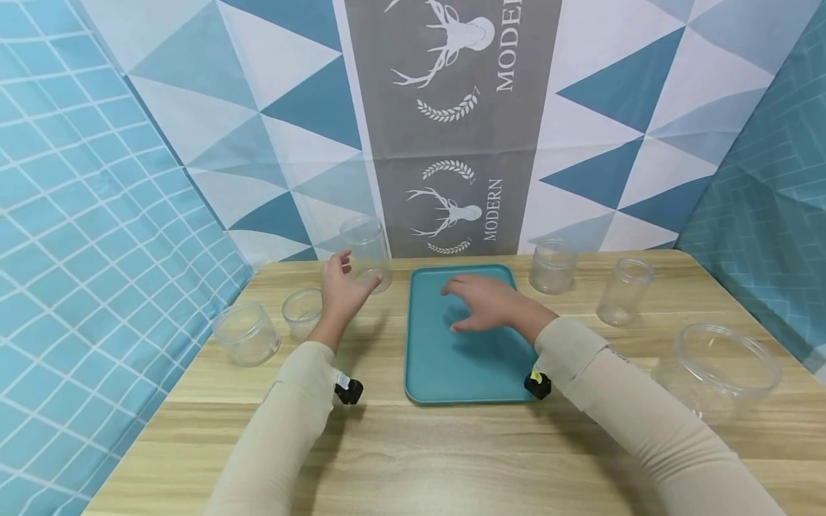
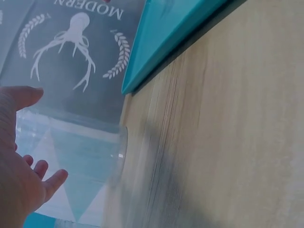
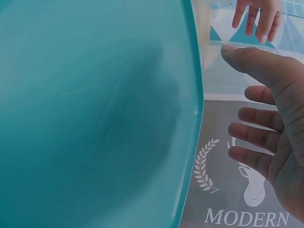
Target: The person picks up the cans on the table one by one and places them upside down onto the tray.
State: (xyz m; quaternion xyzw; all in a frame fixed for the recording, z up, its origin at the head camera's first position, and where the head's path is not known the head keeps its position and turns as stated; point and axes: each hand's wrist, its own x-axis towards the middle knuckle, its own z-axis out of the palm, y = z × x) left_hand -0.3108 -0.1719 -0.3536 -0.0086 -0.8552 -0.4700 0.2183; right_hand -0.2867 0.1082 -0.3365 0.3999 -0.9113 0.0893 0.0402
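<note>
My left hand [image 1: 344, 290] reaches toward a tall clear jar [image 1: 366, 251] at the back left of the table. Its thumb and fingers are spread beside the jar; in the left wrist view the same jar [image 2: 80, 156] stands just beyond the parted fingers. Over the teal tray [image 1: 445, 373] hovers my right hand [image 1: 487, 304], thumb apart from bent, relaxed fingers, with nothing in its grasp. The right wrist view shows that right hand [image 3: 270, 118] above the tray's rim [image 3: 198, 114], its shadow falling on the tray.
Left of the tray stand a low clear dish [image 1: 302, 309] and a short clear jar [image 1: 247, 335]. Right of it are a small clear jar [image 1: 553, 269], a clear cylinder [image 1: 624, 294] and a large clear jar [image 1: 710, 380]. A patterned backdrop [image 1: 452, 143] rises behind the wooden table [image 1: 413, 459].
</note>
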